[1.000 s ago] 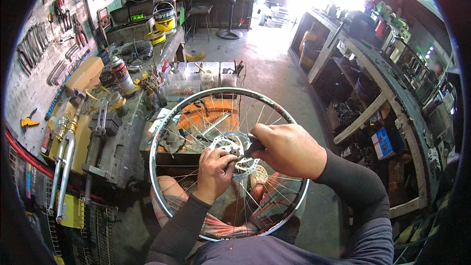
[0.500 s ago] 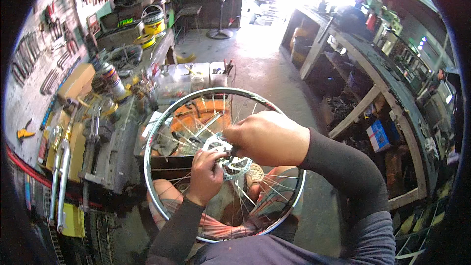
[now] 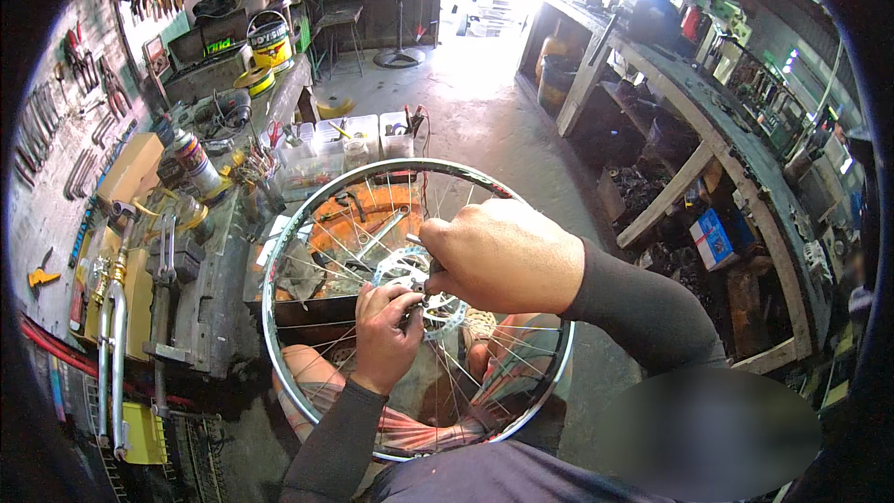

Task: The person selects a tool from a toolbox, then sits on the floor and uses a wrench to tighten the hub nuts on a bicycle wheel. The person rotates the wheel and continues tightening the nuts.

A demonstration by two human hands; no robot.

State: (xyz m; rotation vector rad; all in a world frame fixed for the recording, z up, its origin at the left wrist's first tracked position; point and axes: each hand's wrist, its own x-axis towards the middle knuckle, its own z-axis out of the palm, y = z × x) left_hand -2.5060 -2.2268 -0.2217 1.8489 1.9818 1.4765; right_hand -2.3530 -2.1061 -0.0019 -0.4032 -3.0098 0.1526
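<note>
A bicycle wheel (image 3: 270,335) with a black and silver rim lies across my lap, a silver disc brake rotor (image 3: 449,321) at its centre. My right hand (image 3: 503,256) is closed in a fist above the hub, gripping a small metal tool (image 3: 413,238). Only a short silver end of it pokes out past the fist; the rest is mostly hidden. Beside it, my left hand (image 3: 386,340) rests over the rotor's left side. Its thumb and fingers are pinched together near the hub, and what they hold is hidden.
An orange tray (image 3: 372,219) with tools sits beyond the wheel. At the left stands a cluttered bench with a spray can (image 3: 194,158) and a bicycle fork (image 3: 116,363). Clear plastic bins (image 3: 349,135) are ahead; a wooden workbench (image 3: 689,121) runs along the right.
The whole view has shifted slightly. My right fist has turned a little over the hub, and a silver tool end now shows beside it. My left hand stays at the rotor.
</note>
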